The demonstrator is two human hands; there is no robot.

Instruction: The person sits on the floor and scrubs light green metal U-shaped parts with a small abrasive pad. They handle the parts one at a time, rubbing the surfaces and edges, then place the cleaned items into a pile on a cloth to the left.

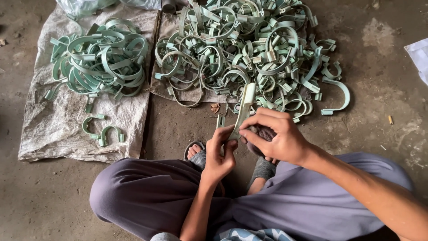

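Observation:
I squat on a concrete floor and hold one pale green curved plastic clip (243, 108) upright in front of my knees. My left hand (221, 154) pinches its lower end between thumb and fingers. My right hand (273, 135) is closed on the same clip from the right, and its palm also covers a dark rounded object that I cannot make out. A large heap of the same green clips (240, 49) lies just beyond my hands. A smaller, neater pile of clips (100, 58) sits at the upper left.
The piles rest on woven sacks (58, 125); two single clips (101, 130) lie on the left sack. A loose clip (336, 96) sits on the floor to the right. A white sheet's corner (419, 56) shows at the right edge. My sandalled foot (195, 154) is below my hands.

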